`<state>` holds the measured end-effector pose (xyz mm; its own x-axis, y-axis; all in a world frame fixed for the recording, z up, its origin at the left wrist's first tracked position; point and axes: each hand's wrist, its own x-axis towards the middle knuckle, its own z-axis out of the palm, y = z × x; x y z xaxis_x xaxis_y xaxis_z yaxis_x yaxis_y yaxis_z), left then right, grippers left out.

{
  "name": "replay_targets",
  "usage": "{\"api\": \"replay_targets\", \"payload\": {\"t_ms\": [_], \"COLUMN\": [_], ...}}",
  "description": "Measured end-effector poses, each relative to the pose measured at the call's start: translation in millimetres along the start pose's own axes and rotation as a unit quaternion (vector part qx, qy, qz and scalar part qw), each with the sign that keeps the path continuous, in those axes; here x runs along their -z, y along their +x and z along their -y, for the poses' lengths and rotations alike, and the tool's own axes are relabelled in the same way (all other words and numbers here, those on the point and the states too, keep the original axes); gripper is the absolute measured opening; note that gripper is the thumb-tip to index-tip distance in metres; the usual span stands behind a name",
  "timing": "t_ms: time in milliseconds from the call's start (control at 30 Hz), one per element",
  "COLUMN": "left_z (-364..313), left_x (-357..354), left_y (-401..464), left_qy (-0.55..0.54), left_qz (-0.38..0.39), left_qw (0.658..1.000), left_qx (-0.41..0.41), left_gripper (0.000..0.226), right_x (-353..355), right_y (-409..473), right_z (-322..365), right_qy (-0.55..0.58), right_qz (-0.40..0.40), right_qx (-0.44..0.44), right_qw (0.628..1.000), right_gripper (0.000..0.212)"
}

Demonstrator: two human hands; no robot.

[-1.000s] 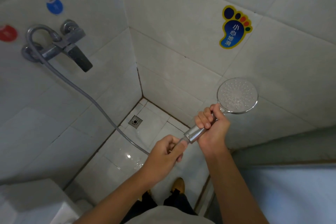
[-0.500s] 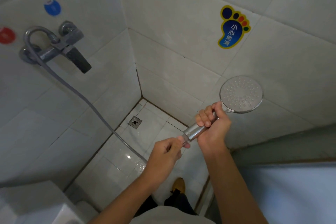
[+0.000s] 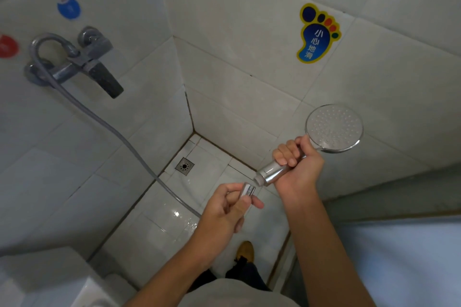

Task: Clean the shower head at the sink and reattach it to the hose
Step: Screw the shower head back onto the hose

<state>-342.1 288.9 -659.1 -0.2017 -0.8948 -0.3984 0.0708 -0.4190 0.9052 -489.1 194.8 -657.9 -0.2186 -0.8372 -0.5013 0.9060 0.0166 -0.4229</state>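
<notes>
Chrome shower head (image 3: 334, 128) is off the hose (image 3: 104, 119): right hand (image 3: 298, 168) grips its handle, left hand (image 3: 224, 209) pinches the hose nut (image 3: 249, 190) just beside the threaded end. Cleaning and reattaching apparently remain.

Head view, downward into shower corner (image 3: 192, 129)

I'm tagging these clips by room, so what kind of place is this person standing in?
Most likely a tiled shower corner of a bathroom. A wall mixer tap feeds a hose, there is a floor drain, and the right hand holds a shower head.
</notes>
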Motion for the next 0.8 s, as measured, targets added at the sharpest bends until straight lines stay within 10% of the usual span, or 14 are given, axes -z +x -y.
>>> {"api": "replay_targets", "payload": {"t_ms": [800], "left_z": [4], "left_x": [6], "left_y": [1], "left_qy": [0.077], "left_qz": [-0.066], "left_qw": [0.992], "left_qx": [-0.080], "left_gripper": [0.021], "right_x": [-8], "right_y": [-9], "right_z": [-13], "right_qy": [-0.052], "right_qz": [0.016], "right_qx": [0.008], "right_qw": [0.998], "right_gripper": [0.041]}}
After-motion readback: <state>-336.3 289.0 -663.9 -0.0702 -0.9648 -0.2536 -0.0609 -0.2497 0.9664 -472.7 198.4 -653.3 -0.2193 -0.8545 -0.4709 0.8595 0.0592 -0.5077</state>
